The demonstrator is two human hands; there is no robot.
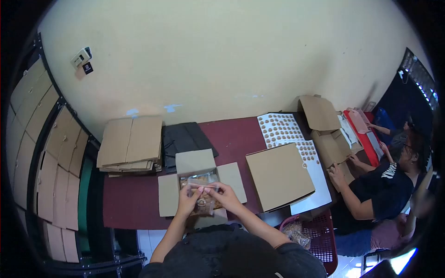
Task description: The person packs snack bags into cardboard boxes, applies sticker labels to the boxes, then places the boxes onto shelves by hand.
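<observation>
My left hand and my right hand meet over an open cardboard box, thumbs close together. Between them they pinch the top edge of a clear plastic packet with a small round label and brownish contents. The box's flaps are spread outward. Inside it, behind my fingers, lie more clear packets of brownish food; exactly what food is too small to tell. To the right of my right hand lies a closed cardboard box with a round sticker at its edge.
Flattened cardboard boxes and black folded bags or sheets lie on the maroon table. Sheets of round stickers are at the back right. A maroon basket holds plastic packets. Beside it, a co-worker handles an open box.
</observation>
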